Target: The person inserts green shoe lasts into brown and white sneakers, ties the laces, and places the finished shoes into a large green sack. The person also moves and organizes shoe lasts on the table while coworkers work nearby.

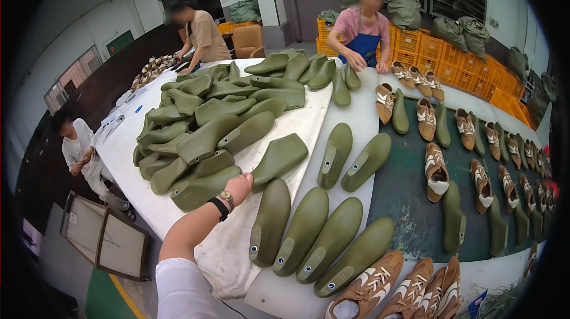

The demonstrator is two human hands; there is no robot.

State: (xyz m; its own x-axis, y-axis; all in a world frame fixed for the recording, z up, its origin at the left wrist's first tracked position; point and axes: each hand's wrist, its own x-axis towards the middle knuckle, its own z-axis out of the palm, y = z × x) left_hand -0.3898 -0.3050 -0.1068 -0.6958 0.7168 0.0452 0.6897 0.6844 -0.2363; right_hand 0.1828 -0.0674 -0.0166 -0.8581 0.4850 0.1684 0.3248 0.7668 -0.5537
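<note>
My left hand (239, 189), with a watch and a dark band at the wrist, reaches in from the lower edge. Its fingers are closed on the near end of a green shoe last (281, 159), which lies tilted at the front of a heap of green shoe lasts (205, 117). Just right of the hand, several lasts stand in a row, the nearest being a long green last (271, 221). Beyond them lies another pair, including a last with a metal-ringed hole (366, 162). My right hand is out of view.
Brown sneakers with white stripes (371, 283) line the near right edge. More sneakers and lasts alternate on a green mat (409, 212). Across the table a person in a blue apron (362, 46) handles lasts. Orange crates (427, 49) stand behind; a framed panel (104, 236) stands low at left.
</note>
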